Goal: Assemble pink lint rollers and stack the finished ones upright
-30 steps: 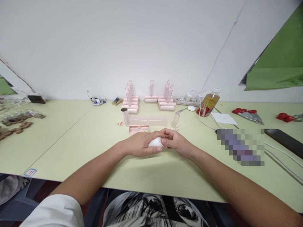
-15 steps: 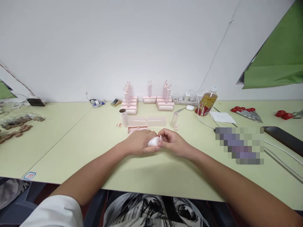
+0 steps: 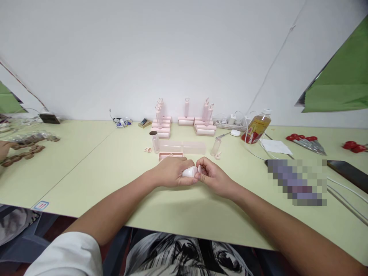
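My left hand point(image 3: 169, 171) is wrapped round a smooth white roll point(image 3: 189, 172), its fingers partly hidden behind the roll. At the roll's right end, my right hand point(image 3: 212, 176) pinches a small pale pink end piece point(image 3: 199, 168) between thumb and fingers. Both hands are close together, low over the table. Just beyond my left hand lies an open pink case point(image 3: 171, 154). Behind it are clear pink covers point(image 3: 194, 147) and an upright clear tube point(image 3: 155, 145) with a brown, hollow-looking top. Another clear tube point(image 3: 216, 147) stands to the right beside a small pink ring piece point(image 3: 217, 156).
Pink cases point(image 3: 206, 131) with upright clear handles stand in groups along the wall. A juice bottle point(image 3: 257, 126), power strip point(image 3: 230, 125) and red-handled tools point(image 3: 306, 141) are on the right. At far left, another person's hand point(image 3: 4, 149) is near brown pieces point(image 3: 24, 153).
The view has swung slightly left, so the table things appear farther right. Another person's hand has come in at the left edge. My hands keep nearly the same hold on the roll.
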The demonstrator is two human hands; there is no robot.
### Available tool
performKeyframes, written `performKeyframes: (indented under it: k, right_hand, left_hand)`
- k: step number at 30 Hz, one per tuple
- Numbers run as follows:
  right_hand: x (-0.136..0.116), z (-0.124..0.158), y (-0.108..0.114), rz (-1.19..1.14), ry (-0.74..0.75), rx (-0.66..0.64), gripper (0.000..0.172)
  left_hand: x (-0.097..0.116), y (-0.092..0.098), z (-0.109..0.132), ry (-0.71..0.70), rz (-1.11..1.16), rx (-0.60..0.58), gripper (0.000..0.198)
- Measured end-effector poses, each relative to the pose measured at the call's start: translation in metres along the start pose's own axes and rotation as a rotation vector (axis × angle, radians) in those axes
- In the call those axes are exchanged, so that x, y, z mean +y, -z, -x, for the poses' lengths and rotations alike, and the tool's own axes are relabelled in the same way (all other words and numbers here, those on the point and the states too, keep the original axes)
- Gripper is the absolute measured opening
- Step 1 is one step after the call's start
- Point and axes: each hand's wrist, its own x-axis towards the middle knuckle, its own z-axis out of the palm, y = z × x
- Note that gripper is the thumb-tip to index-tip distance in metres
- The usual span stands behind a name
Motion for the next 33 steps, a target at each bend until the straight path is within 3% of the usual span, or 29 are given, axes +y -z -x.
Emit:
performKeyframes:
  k: [14,33]
  right_hand:
    - [-0.0039,0.0011,-0.0008,-0.003,-0.002,-0.012,0.038]
    - [0.0003,0.0029,0.0002,0.128,0.099,-0.05,0.024]
  left_hand:
    - [0.003,0.0035,0.0003,0.008,0.028,-0.034,0.048]
    - [0.0028,0.0067,-0.0011,0.038,0.02,-0.07,0.05]
